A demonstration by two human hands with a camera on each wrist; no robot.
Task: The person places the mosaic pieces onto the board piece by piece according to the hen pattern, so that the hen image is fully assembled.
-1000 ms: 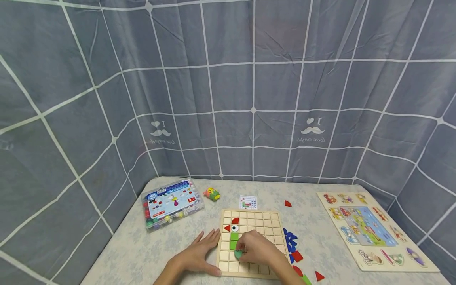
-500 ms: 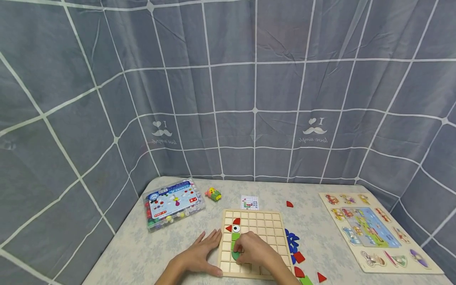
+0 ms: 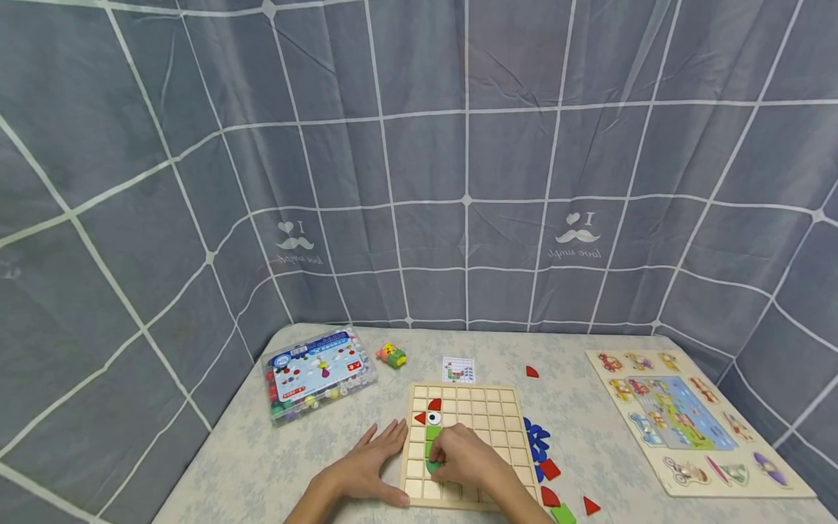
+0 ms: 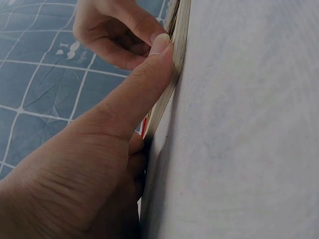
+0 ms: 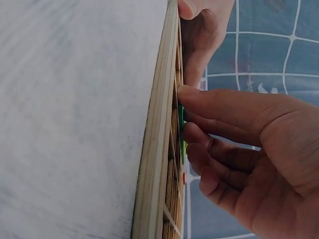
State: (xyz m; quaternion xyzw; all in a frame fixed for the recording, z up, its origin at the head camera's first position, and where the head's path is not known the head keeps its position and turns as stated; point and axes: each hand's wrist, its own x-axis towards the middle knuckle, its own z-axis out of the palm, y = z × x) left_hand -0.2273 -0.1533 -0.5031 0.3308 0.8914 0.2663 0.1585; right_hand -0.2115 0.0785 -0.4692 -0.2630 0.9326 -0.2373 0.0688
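Observation:
A wooden grid board [image 3: 484, 407] lies on the table. In its left columns are a red quarter-circle [image 3: 435, 404], a red triangle [image 3: 420, 418], a white eye disc [image 3: 433, 418] and light green squares [image 3: 433, 433] beneath. My right hand [image 3: 466, 457] pinches a dark green rounded piece [image 3: 433, 466] low at the squares' lower end, partly hidden by the fingers. The right wrist view has the thumb and fingertips at this green piece [image 5: 181, 124], level with the grid. Spread along the board's left edge, my left hand [image 3: 369, 466] touches the frame, its thumb [image 4: 154, 59] at the near corner.
Blue pieces [image 3: 538, 440], a red square [image 3: 550, 469], a green square [image 3: 563, 514] and red pieces lie right of the board. Behind it are a pattern card [image 3: 458, 370] and small toy [image 3: 391, 355]. A bead box [image 3: 319, 372] stands left, a picture puzzle [image 3: 700, 422] right.
My right hand has moved slightly left across the board with the dark green piece, bringing it under the light green squares. My left hand has stayed at the board's edge.

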